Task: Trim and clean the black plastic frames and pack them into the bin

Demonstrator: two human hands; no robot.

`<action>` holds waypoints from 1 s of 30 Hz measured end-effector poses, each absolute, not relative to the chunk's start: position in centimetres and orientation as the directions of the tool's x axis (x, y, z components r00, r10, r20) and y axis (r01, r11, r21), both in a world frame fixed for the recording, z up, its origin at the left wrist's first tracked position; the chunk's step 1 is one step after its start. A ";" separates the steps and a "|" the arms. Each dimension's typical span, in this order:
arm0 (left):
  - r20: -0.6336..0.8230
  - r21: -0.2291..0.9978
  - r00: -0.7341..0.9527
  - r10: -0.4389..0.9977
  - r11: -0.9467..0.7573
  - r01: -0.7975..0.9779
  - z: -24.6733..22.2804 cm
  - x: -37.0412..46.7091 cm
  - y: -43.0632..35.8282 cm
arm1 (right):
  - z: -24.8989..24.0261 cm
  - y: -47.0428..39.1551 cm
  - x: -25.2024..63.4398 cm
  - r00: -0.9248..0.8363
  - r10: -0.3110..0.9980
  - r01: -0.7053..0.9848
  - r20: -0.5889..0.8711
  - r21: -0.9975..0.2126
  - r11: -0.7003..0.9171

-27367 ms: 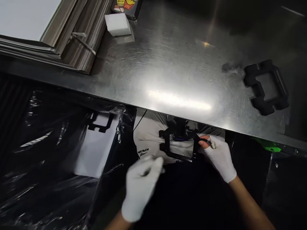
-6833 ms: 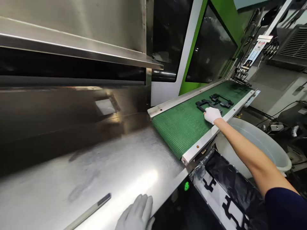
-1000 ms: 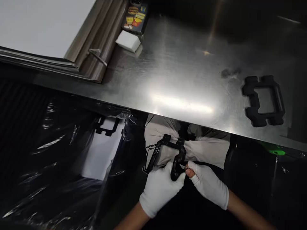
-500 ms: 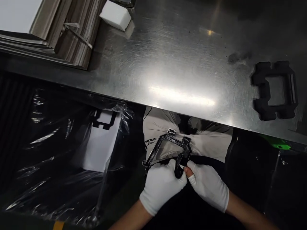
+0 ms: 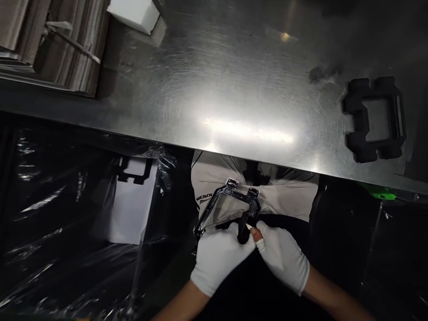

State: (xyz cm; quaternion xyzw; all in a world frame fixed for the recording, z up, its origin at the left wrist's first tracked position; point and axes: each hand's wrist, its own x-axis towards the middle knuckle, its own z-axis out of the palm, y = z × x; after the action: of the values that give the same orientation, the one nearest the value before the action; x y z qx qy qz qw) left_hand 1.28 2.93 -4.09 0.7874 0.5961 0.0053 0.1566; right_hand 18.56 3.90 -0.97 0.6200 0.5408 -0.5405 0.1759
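Observation:
A black angular frame point(image 5: 210, 212) with small hinge-like blocks at its upper corners is held over my lap, below the table edge. My left hand point(image 5: 220, 254), in a white glove, is closed around the lower part of this frame. Close beside it, my right hand point(image 5: 284, 256), also gloved but with a bare thumb tip, is pinched against the frame's lower right side. A small pale tip point(image 5: 248, 226) shows by that thumb; I cannot tell whether it is a tool or the nail. Both hands' fingertips are mostly hidden.
On the metal table point(image 5: 214, 80) lie a thick black foam frame point(image 5: 356, 120) at right, a white block point(image 5: 137, 13) and strapped cardboard stacks point(image 5: 73, 49) at upper left. Left of my legs, clear plastic point(image 5: 50, 200) surrounds a white sheet point(image 5: 129, 214) and another black frame point(image 5: 145, 171).
The view has shifted, so the table things sit slightly further left and higher. Both hands keep their hold at the frame, with only slight movement of the right thumb.

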 end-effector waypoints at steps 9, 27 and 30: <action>-0.169 0.183 0.238 0.956 -0.207 0.961 -4.8 1.3 2.6 | -2.4 2.3 20.8 -0.134 0.684 0.599 -0.717 -0.609 -0.520; -0.027 0.143 0.240 0.970 -0.234 0.962 -5.9 1.9 3.7 | -4.4 4.9 17.3 -0.090 0.765 0.518 -0.638 -0.686 -0.511; -0.110 0.126 0.167 0.980 -0.153 0.980 -5.9 2.1 3.6 | -3.9 4.9 19.9 -0.106 0.735 0.478 -0.670 -0.682 -0.553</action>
State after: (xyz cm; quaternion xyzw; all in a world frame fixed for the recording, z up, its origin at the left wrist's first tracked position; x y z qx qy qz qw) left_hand 2.12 3.56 -5.90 0.7592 0.6454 -0.0013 0.0839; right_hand 19.85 4.87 -3.91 0.6594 0.4596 -0.5847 -0.1098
